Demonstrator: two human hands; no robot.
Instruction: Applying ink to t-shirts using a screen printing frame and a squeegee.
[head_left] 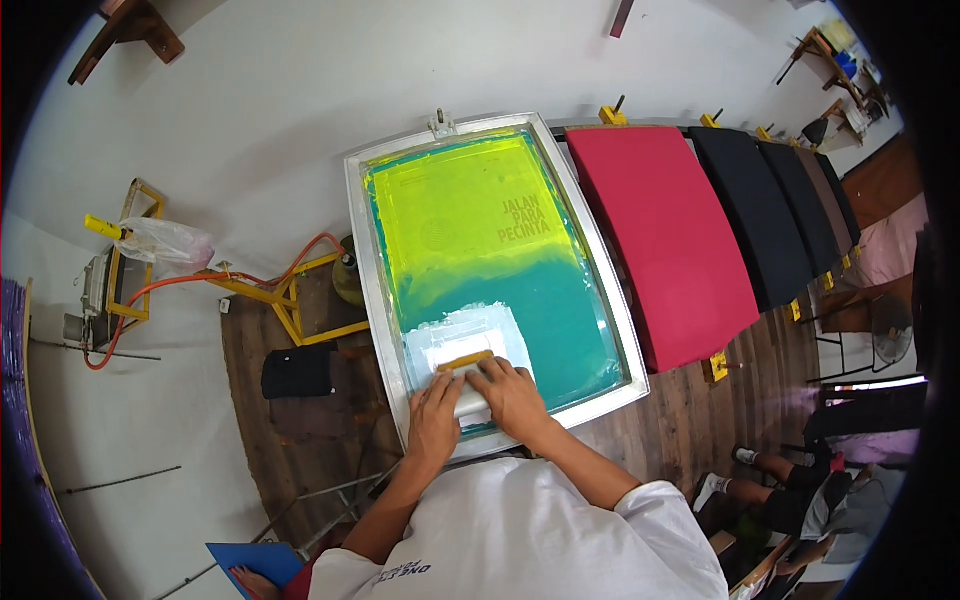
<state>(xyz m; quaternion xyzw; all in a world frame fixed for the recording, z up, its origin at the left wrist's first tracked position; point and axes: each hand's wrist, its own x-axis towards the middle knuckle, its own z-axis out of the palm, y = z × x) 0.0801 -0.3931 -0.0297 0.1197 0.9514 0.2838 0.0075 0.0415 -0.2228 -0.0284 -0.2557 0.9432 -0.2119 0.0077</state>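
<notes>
Both my hands grip a squeegee [466, 361] with a yellowish edge and a pale body, near the lower end of a screen-printing frame [362, 240]. My left hand [434, 425] is closed over its left part. Close beside it, my right hand [513, 402] is closed over the right part. White ink [485, 325] lies smeared on the mesh around and ahead of the squeegee. The upper mesh [450, 205] is yellow-green with faint lettering at its right; lower down it turns teal. My fingers hide part of the squeegee.
Right of the frame, a red shirt [660, 240] lies on a board, with black shirts [750, 220] on boards beyond. At left, a yellow metal stand [290, 300] carries an orange hose [210, 278]. Another person [790, 490] sits lower right; a blue board [250, 562] with someone's hand is lower left.
</notes>
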